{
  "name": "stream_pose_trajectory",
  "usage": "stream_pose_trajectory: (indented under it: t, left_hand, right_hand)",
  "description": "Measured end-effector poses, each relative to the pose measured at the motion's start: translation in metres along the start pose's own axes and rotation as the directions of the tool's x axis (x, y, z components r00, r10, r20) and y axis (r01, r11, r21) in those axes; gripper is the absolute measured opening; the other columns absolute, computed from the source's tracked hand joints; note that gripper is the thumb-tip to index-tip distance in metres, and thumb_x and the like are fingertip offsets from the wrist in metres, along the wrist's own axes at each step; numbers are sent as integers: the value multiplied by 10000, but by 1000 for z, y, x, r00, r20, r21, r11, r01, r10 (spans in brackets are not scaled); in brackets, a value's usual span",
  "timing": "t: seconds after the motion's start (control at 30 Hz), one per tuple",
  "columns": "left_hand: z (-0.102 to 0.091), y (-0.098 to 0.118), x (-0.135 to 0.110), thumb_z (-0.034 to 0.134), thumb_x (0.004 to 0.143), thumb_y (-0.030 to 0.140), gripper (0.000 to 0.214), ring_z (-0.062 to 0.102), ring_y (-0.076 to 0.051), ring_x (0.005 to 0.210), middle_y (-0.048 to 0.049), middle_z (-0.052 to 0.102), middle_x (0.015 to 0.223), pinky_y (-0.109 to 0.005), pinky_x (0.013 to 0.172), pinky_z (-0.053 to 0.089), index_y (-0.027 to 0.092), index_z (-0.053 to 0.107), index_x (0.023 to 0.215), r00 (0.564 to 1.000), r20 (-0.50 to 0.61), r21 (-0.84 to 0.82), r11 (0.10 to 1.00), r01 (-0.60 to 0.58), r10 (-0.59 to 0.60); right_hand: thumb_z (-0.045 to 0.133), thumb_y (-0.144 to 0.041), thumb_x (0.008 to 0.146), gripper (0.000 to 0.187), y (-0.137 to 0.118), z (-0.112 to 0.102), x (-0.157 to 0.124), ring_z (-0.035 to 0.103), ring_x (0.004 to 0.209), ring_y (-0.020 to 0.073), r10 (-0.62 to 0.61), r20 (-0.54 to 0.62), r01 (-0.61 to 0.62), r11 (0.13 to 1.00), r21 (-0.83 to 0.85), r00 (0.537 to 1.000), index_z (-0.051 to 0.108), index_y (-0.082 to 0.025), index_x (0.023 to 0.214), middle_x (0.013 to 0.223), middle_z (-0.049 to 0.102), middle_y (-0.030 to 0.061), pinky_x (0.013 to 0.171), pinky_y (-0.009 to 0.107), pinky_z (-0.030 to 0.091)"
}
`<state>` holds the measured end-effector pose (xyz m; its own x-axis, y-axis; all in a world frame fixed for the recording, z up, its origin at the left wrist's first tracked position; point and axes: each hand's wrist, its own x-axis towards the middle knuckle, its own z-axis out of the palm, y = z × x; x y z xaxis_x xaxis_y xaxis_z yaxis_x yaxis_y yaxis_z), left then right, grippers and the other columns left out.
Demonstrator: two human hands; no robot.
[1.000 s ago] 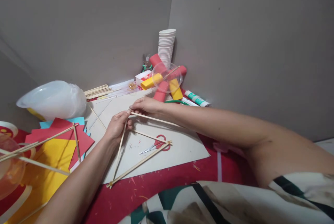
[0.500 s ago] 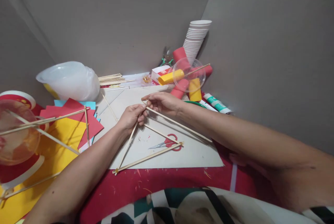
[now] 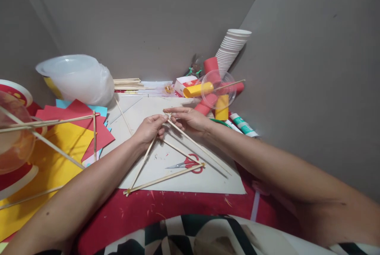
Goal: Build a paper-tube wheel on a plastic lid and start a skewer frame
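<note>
My left hand (image 3: 150, 129) is closed on the top corner of a triangle frame (image 3: 166, 177) made of thin wooden sticks. Yellowish bindings show at the frame's two lower corners. A separate long stick (image 3: 198, 144) slants down to the right from that top corner. At its upper end my right hand (image 3: 192, 121) pinches, its fingertips close to those of my left hand. Exactly how the stick ends meet is hidden by the fingers. Beneath the frame's right corner lie red-handled scissors (image 3: 190, 162) on a white board (image 3: 219, 185).
Another stick frame (image 3: 94, 136) stands at left over red and yellow paper (image 3: 71, 140). Behind are a bagged stack of plastic bowls (image 3: 80, 82) and a bundle of sticks (image 3: 127, 84). Paper rolls (image 3: 222, 106) and stacked white cups (image 3: 231, 51) stand at back right.
The long stick's free lower end has swung left and downward. Both hands stay at the frame's top corner. The whole view has shifted slightly.
</note>
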<state>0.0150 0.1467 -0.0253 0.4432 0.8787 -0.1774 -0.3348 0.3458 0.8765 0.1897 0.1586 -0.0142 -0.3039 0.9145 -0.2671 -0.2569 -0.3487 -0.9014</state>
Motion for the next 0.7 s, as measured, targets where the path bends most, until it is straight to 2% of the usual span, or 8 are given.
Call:
stream_pose_trajectory:
  t: [0.13,0.27,0.37,0.47,0.57,0.7]
  left_hand:
    - [-1,-2,1,781,757,312,250,396,-33,417,-10,603,624,-173,402,401,85,699,821,1000,-15,12,1000,-6,6]
    - [-3,-3,3,772,766,316,233,425,-53,412,9,552,528,-181,418,425,102,679,772,1000,-26,20,1000,-7,8]
    - [-4,-4,2,795,741,346,270,424,-56,398,22,521,487,-178,412,413,115,656,739,1000,-11,26,1000,-4,4]
    - [-3,-4,1,821,706,393,328,424,-55,388,30,501,470,-176,408,404,115,648,720,1000,26,35,999,3,-4]
    - [-2,-4,1,841,674,428,369,415,-53,381,52,457,435,-175,417,412,127,628,694,999,52,38,999,7,-9]
    - [-1,-4,0,852,651,445,391,421,-52,375,49,459,426,-168,412,408,129,621,665,996,83,41,999,18,-21]
  right_hand:
    - [686,-107,765,231,6,-6,2,462,456,52,26,4,-26,999,-22,1000,734,-125,989,608,595,-18,393,154,324]
    - [697,-86,732,235,8,-9,1,489,490,63,44,20,-43,998,-33,999,735,-121,962,647,637,4,425,165,366]
    - [692,-98,722,254,9,-9,-1,473,497,60,54,60,-53,998,-21,997,723,-125,973,644,613,-8,449,163,385]
    - [687,-124,711,247,8,-9,-3,406,484,33,54,113,-55,999,5,992,703,-113,958,618,540,-35,443,132,341]
    - [674,-168,696,157,7,-12,-5,352,473,24,61,164,-63,998,12,985,653,-115,843,599,488,-47,424,119,282]
    - [663,-204,653,146,5,-18,-8,310,423,34,144,251,-132,989,-63,957,620,-119,763,544,461,-54,381,143,232]
